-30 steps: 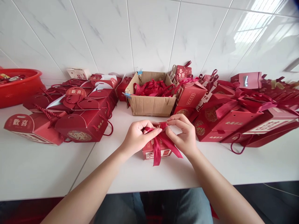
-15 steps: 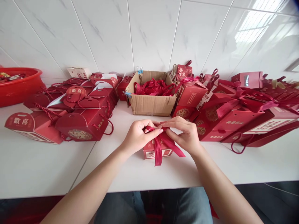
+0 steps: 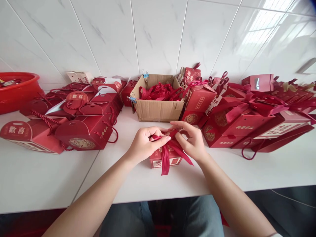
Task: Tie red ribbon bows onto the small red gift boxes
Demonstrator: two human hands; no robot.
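Observation:
A small red gift box [image 3: 156, 158] with pale printed panels stands on the white table in front of me. A shiny red ribbon [image 3: 165, 160] crosses its top, and two tails hang down the near side. My left hand [image 3: 145, 143] pinches the ribbon at the top left of the box, thumb pressed over it. On the other side, my right hand [image 3: 191, 138] has its thumb and fingers closed on the ribbon at the top right. The fingers partly hide the box's top and the middle of the ribbon.
Behind the gift box stands a cardboard box [image 3: 160, 110] full of loose red ribbons. Red boxes with rope handles [image 3: 81, 131] crowd the left, beside a red basin [image 3: 19, 93]. Ribbon-tied red boxes [image 3: 239, 126] are stacked on the right. A tiled wall [image 3: 158, 36] rises behind.
My right hand's fingers have curled in and shifted slightly on the ribbon, uncovering more of the box top. My left hand keeps its pinch. The whole view has shifted slightly.

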